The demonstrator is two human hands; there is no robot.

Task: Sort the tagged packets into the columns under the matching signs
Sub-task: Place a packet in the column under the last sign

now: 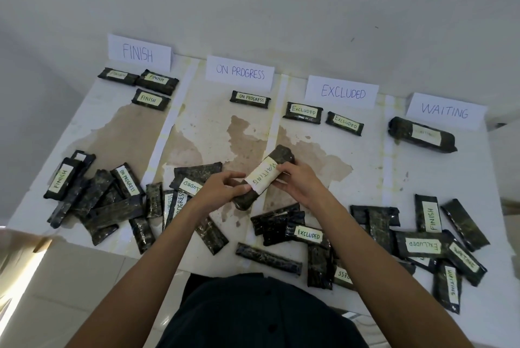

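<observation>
- We hold one dark, plastic-wrapped oblong packet tagged WAITING (264,176) lifted clear of the stained white worktop (197,134), over the boundary between the second and third columns.
- Our left hand (222,190) has its fingers (235,176) curled round the packet's near end. Our right hand (298,181) pinches the far half at the edge of the white paper tag. Both hands are closed on the packet, and neither is free.
- The tag faces up at us and the word is legible, so we judge the step in hand to be reading the tag before placing the packet.
- Four white paper signs stand along the far edge: the FINISH sign (139,52), the ON PROGRESS sign (240,72), the EXCLUDED sign (342,92) and, far right, the WAITING sign (446,111).
- Three packets lie under FINISH, one under ON PROGRESS and two under EXCLUDED. A single sorted WAITING packet (422,135) lies just below its sign.
- The next move calls for carrying our packet rightward, across the EXCLUDED column, and laying it tag-up near the one already there. The right hand alone would probably do, being on that side.
- The unsorted dark packets (309,235) lie heaped along the near edge, some tag-down, so we judge the sorting to be in its early part.
</observation>
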